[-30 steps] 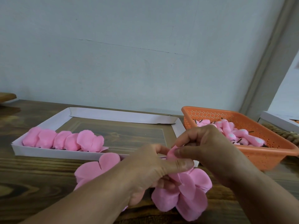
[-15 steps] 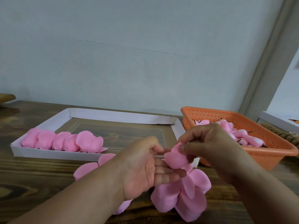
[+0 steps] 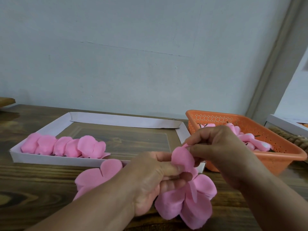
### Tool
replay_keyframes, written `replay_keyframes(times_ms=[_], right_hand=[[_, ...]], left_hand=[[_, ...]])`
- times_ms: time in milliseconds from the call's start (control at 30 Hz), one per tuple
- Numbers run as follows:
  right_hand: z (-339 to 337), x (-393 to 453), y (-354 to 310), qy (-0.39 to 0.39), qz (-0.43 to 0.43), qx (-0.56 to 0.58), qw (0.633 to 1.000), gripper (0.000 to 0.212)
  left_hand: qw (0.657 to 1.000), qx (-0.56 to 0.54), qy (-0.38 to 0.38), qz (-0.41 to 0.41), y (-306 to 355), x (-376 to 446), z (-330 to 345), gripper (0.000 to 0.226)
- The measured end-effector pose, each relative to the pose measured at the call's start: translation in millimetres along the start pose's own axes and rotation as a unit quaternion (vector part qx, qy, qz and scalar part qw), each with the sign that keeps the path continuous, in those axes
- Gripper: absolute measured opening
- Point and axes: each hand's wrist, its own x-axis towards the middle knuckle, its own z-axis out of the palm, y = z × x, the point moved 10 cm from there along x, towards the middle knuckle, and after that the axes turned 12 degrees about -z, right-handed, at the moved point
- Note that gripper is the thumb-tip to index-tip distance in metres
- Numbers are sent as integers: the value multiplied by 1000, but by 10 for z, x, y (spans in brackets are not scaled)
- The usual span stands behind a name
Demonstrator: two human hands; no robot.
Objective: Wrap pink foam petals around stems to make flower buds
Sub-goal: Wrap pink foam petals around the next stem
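Left hand (image 3: 150, 182): my fingers curl around the pink foam flower (image 3: 188, 197), thumb pressing its raised petal.
Right hand (image 3: 216, 147): my fingers pinch that petal's top edge.
Flower: held above the tabletop (image 3: 33, 189), before the white tray (image 3: 55, 160) and orange basket (image 3: 275, 157).

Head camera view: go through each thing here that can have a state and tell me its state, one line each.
Left hand: holding the pink foam petal piece between thumb and fingers.
Right hand: pinching the upper petal's edge.
Pink foam petal piece: held above the table, one petal curled up, the others hanging loose.
Finished buds: lined up in the white tray's front left corner.
White tray: mostly bare.
Orange basket: partly filled with pink pieces with stems.
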Motion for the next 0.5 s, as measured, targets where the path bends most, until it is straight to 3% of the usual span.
replay_keyframes(times_ms=[200,333,500], right_hand=[[6,-11,12,2,8,3,1000,22],[14,-14,16,5,10,-12,1000,19],[18,-31,10,11,13,-21,1000,17]], left_hand=[[997,-7,65,30,63,-38,-79,28],[991,35,114,62,128,-79,-128,17],[988,54,119,87,168,-99,-120,10]])
